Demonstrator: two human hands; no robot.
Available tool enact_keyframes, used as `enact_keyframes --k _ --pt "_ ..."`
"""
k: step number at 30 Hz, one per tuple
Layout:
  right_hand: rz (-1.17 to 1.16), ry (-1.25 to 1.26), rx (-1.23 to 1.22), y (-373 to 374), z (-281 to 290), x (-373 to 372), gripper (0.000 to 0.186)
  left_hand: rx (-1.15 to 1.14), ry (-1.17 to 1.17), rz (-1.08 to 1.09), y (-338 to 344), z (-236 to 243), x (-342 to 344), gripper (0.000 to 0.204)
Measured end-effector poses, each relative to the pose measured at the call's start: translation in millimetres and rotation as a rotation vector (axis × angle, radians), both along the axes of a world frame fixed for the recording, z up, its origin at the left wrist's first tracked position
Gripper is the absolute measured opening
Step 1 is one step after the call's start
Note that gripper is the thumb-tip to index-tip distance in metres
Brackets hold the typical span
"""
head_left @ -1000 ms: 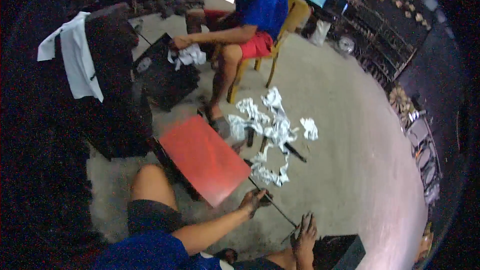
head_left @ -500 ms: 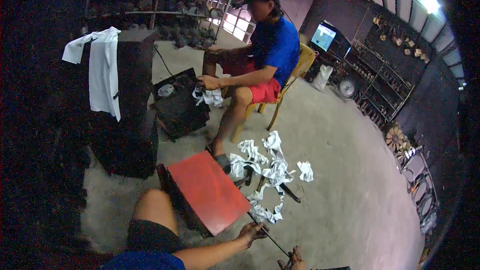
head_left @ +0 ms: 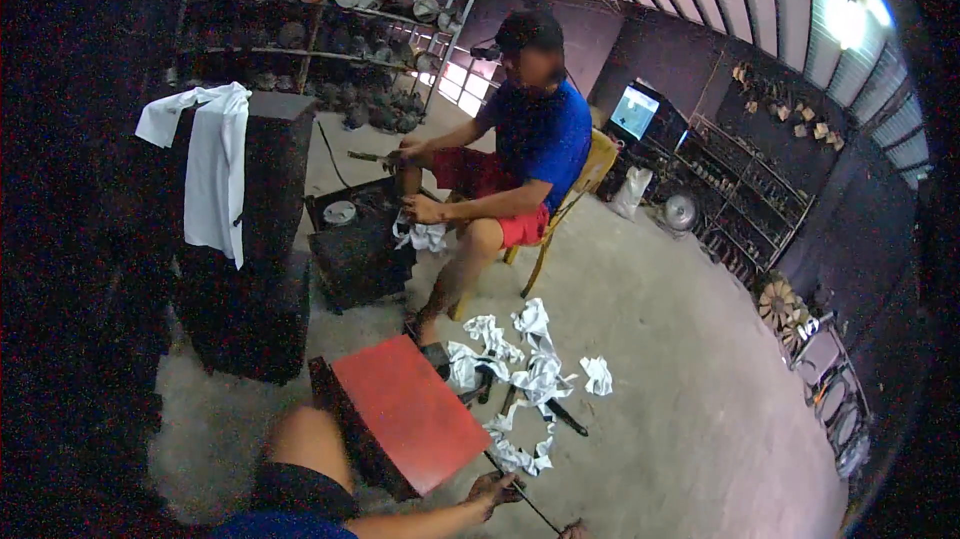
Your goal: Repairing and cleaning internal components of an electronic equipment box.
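A thin dark rod (head_left: 538, 513) slants down from the near corner of a red-topped box (head_left: 408, 415) toward the lower edge. My left hand (head_left: 494, 491), its fingers darkened, is closed around the rod just below that corner. At the rod's lower end my right hand (head_left: 575, 531) shows only as fingertips closed at the rod; the picture's edge cuts off the rest. Beyond the box's right side lie crumpled white cloth scraps (head_left: 541, 377), with a dark flat tool (head_left: 567, 418) among them.
Across from me a person (head_left: 540, 139) in a blue shirt sits on a yellow chair (head_left: 592, 171), hands over a dark open box (head_left: 365, 254). White cloth (head_left: 216, 174) drapes a dark cabinet (head_left: 255, 314) at left. Racks of parts (head_left: 745, 179) line the right wall.
The view has tilted up, so the scene sits lower and my right hand is mostly out of the picture. The seated person's far hand has risen and now holds a slim object.
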State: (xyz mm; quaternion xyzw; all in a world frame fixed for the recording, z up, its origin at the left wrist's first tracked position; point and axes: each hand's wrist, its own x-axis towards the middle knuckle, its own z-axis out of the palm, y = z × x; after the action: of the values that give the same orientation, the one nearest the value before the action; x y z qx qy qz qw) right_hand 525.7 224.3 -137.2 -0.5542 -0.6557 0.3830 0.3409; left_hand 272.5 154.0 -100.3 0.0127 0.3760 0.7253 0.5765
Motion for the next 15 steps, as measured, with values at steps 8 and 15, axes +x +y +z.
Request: enact_keyframes --k 8,15 --pt "-0.115 0.561 -0.579 -1 -20 -2 0.024 0.073 -0.028 0.047 0 -1 0 0.025" --pt "-0.068 0.489 -0.299 -31 -26 4 0.036 -0.024 0.099 0.039 -4 -3 11 0.025"
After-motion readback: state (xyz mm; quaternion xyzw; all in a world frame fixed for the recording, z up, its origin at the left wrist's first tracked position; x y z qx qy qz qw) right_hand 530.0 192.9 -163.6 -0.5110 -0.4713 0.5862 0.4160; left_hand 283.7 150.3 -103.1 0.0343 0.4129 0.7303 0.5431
